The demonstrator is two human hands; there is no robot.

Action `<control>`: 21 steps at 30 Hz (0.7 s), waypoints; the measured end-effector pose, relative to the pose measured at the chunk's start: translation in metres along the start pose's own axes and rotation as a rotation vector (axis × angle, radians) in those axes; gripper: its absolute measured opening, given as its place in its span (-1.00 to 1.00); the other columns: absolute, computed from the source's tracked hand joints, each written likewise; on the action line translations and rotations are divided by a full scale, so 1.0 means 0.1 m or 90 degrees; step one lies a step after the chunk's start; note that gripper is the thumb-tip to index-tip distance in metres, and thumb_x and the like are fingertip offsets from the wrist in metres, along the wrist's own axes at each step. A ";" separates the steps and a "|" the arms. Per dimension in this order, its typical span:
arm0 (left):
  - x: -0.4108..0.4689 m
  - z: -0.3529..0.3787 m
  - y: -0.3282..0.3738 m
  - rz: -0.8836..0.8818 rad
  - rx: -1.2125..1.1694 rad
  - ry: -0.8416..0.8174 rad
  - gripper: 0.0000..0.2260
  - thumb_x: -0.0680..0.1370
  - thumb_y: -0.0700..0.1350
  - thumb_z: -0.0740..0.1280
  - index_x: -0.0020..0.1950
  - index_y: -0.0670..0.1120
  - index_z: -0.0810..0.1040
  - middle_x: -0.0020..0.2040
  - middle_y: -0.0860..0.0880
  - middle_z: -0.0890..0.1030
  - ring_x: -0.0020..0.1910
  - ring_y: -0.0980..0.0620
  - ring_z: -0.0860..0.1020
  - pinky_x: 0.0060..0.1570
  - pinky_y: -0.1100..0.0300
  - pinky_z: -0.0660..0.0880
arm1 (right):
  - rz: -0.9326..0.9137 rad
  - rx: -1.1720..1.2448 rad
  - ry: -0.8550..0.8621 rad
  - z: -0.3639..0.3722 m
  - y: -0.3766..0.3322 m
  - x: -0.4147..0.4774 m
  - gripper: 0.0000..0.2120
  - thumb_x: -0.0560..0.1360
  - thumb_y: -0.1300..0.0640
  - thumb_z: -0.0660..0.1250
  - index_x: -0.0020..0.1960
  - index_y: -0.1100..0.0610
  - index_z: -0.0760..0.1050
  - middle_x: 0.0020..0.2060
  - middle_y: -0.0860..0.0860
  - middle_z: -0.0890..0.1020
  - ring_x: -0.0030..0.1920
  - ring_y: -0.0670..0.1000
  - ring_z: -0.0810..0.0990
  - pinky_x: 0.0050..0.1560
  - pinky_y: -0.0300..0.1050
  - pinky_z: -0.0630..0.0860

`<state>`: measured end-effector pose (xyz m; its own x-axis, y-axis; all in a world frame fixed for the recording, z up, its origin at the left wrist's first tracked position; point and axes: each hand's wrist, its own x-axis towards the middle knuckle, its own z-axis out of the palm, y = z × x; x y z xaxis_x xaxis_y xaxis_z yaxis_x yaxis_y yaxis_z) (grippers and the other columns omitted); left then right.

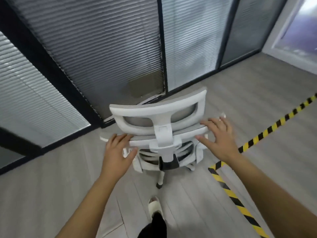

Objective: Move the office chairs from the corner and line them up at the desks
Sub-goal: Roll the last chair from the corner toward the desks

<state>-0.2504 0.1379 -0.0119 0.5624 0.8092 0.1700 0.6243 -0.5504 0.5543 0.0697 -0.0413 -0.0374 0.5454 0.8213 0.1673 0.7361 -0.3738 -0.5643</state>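
A white office chair [159, 115] with a grey mesh back and headrest stands right in front of me, seen from behind and above. My left hand [118, 150] grips the left end of the backrest's top edge, fingers curled over it. My right hand [217, 134] lies on the right end of that edge, fingers over the top and thumb below. One white leg with a castor [160, 182] shows under the seat. No desks or other chairs are in view.
A glass partition with closed blinds and black frames [103, 57] runs close ahead and to the left. Yellow-black hazard tape [228, 189] crosses the grey wood floor on the right. My foot in a light slipper [154, 206] is just behind the chair.
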 end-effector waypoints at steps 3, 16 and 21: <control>0.07 0.10 0.17 0.026 -0.036 -0.025 -0.51 0.42 0.21 0.41 0.29 0.05 0.56 0.32 0.11 0.47 0.45 -0.02 0.27 0.44 0.02 0.20 | 0.052 -0.066 0.050 -0.14 0.00 -0.56 -0.50 0.46 -0.41 0.15 0.32 -0.23 0.38 0.33 -0.09 0.43 0.45 0.14 0.16 0.43 0.20 0.13; 0.80 0.93 1.01 0.420 -0.122 -0.198 -0.49 0.33 0.30 0.39 0.15 0.02 0.65 0.15 0.19 0.56 0.30 0.11 0.36 0.35 0.42 0.13 | 0.423 -0.180 0.274 -0.51 -0.32 -2.11 -0.51 0.35 -0.37 0.26 0.19 -0.16 0.46 0.19 -0.12 0.46 0.41 0.20 0.25 0.32 0.29 0.29; 1.05 1.45 1.58 0.519 -0.218 -0.308 -0.54 0.36 0.29 0.39 0.18 0.10 0.62 0.16 0.23 0.54 0.37 0.04 0.35 0.36 0.25 0.24 | 0.551 -0.206 0.352 -0.59 -0.32 -2.16 -0.56 0.33 -0.15 0.52 0.15 -0.03 0.57 0.15 -0.01 0.59 0.35 0.24 0.34 0.29 0.26 0.36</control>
<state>-0.0143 0.1057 -0.0250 0.9557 0.0002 0.2944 -0.1949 -0.7489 0.6334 -0.0481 -0.2323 -0.0073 0.9779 -0.0558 0.2013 0.0392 -0.8974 -0.4395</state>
